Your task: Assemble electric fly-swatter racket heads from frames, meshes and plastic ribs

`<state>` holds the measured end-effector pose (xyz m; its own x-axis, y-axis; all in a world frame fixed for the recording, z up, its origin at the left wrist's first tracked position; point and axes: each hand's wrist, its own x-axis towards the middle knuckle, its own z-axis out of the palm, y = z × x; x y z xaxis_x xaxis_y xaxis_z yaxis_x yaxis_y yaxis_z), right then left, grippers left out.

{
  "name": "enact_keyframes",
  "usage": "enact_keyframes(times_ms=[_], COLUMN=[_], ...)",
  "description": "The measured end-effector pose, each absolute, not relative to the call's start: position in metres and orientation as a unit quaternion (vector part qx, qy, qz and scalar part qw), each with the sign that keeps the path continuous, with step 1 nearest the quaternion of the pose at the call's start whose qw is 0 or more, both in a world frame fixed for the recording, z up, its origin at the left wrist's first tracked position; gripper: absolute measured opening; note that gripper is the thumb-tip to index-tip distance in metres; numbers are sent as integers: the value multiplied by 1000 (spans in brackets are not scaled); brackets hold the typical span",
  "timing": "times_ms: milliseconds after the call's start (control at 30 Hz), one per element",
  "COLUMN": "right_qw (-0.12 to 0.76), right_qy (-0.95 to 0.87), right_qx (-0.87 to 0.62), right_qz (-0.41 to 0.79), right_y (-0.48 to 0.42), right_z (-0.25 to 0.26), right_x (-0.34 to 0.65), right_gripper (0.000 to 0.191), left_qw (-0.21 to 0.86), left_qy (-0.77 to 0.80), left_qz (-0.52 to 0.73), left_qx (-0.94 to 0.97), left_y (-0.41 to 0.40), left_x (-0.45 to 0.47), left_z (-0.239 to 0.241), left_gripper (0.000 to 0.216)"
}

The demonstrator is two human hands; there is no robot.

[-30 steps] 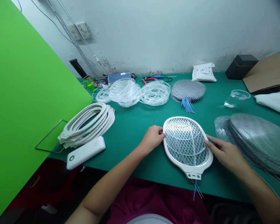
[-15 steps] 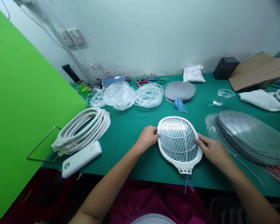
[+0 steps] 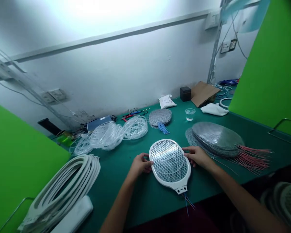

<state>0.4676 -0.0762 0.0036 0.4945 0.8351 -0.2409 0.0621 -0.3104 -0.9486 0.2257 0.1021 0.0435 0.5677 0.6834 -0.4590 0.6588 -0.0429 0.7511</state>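
1. The white-framed racket head (image 3: 170,160) is over the near middle of the counter (image 3: 133,207), neck end toward the person; whether its underside rests fully on the surface cannot be told.
2. The left hand (image 3: 141,165) has its grip pinching the rim at the left side, thumb over the edge; the tips of the other fingers are partly hidden.
3. The right hand (image 3: 197,156) has its grip pinching the opposite rim, thumb on the frame, with some fingers tucked out of sight.
4. Glare washes out part of the mesh, so its layers are hard to separate. Thin blue and reddish wires (image 3: 188,203) trail from the neck; their upper ends are hidden beneath it.
5. Just beyond the right hand, a mesh stack (image 3: 217,136) with red wires (image 3: 253,158) lies on the counter; its individual sheets blend together.
6. A smaller mesh stack (image 3: 160,116) sits farther back, its front edge partly covered by blue wires (image 3: 163,128).
7. At lower left, the bottom edge cuts off a white case (image 3: 75,215) beside stacked white frames (image 3: 63,186).
8. Clear plastic pieces (image 3: 109,134) overlap too closely to count.
9. A pale blue shape (image 3: 251,16) at upper right is blurred beyond naming.
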Motion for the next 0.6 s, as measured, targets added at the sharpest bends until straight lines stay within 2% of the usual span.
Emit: enact_keyframes(times_ms=[100, 200, 300, 367, 500, 533, 600], right_qw=[473, 446, 424, 417, 415, 409, 389], right_qy=[-319, -321, -337, -364, -455, -484, -533], right_qx=[-718, -731, -743, -747, -745, -740, -730], right_qz=[400, 404, 393, 367, 257, 225, 176], right_y=[-74, -69, -68, -71, -78, -79, -80], right_z=[2, -2, -5, -6, -12, -14, -21], right_x=[468, 474, 480, 481, 473, 469, 461], right_gripper=[48, 47, 46, 48, 53, 51, 49], left_qw=[519, 508, 484, 460, 386, 364, 326], left_qy=[478, 479, 465, 449, 394, 375, 335], left_qz=[-77, -173, -198, -168, -32, 1, 43], left_qx=[704, 694, 714, 747, 834, 853, 883], left_y=[120, 141, 149, 141, 107, 99, 84], left_x=[229, 237, 239, 233, 215, 211, 206], left_z=[46, 51, 55, 57, 56, 55, 50], left_gripper=[43, 28, 23, 30, 70, 69, 53])
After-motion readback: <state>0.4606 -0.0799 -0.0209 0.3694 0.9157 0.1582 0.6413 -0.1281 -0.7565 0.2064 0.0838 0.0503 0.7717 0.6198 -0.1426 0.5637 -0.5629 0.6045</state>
